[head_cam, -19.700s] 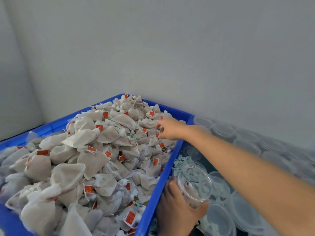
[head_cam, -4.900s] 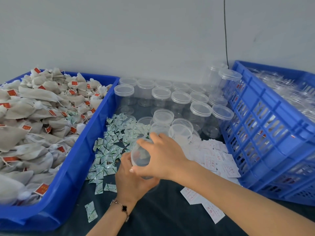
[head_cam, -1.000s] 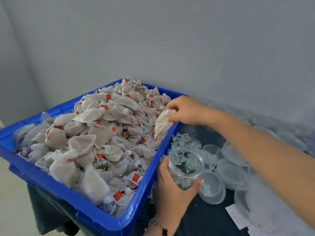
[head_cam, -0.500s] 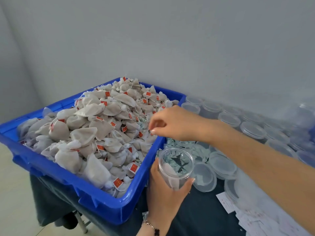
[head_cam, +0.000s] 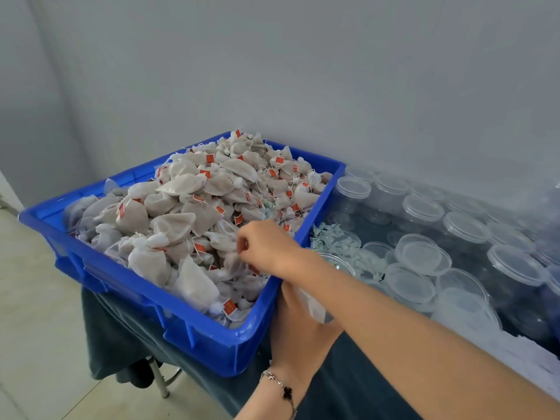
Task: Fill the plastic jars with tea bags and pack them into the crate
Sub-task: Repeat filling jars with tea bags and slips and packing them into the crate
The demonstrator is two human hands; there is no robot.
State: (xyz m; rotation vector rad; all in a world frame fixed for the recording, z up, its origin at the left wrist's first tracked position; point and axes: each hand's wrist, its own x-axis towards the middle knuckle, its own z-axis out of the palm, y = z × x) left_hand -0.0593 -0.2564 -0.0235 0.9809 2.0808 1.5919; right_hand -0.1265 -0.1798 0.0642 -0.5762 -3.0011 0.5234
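- Two hands work at the near right corner of the blue bin (head_cam: 194,331), which is heaped with tea bags (head_cam: 181,219).
- My right hand (head_cam: 266,247) reaches over the bin's right rim, toward 11 o'clock, fingers curled and pinching a tea bag in the pile.
- My left hand (head_cam: 298,325) sits beneath that forearm, wrapped around a clear jar (head_cam: 330,268) just outside the bin.
- At 2 o'clock, lidded jars (head_cam: 466,228) crowd the table (head_cam: 348,386).
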